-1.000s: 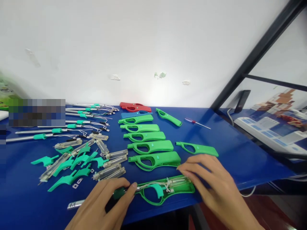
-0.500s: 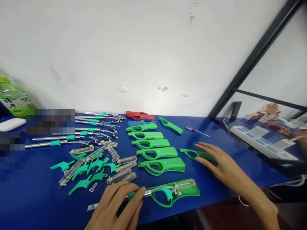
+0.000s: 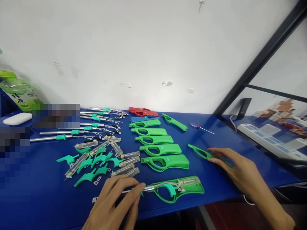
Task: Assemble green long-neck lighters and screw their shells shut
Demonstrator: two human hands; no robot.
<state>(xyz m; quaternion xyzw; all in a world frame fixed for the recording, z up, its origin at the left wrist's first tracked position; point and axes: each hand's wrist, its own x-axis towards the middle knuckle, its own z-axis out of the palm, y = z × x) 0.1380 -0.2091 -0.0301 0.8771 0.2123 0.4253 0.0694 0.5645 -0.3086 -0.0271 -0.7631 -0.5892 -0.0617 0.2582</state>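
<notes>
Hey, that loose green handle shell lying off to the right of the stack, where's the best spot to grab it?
Probably by the thick rear body of the loose green shell, coming from above on its right side, where the right hand already rests. It lies flat and apart from the stacked green shells; the loop end is thin.

Your table (image 3: 240, 140) is bright blue. The lighter shells (image 3: 158, 140) in a row are light green, and the open shell (image 3: 192, 188) by your left hand (image 3: 115, 207) is green too, with a teal trigger (image 3: 169, 189) inside. One shell (image 3: 142, 111) at the back is red, and one (image 3: 140, 118) is blue. The loose triggers (image 3: 93, 163) are teal. The rods (image 3: 72, 131) are silver with teal bands. The wall (image 3: 144, 48) is white. The bottle (image 3: 16, 92) is green.
</notes>
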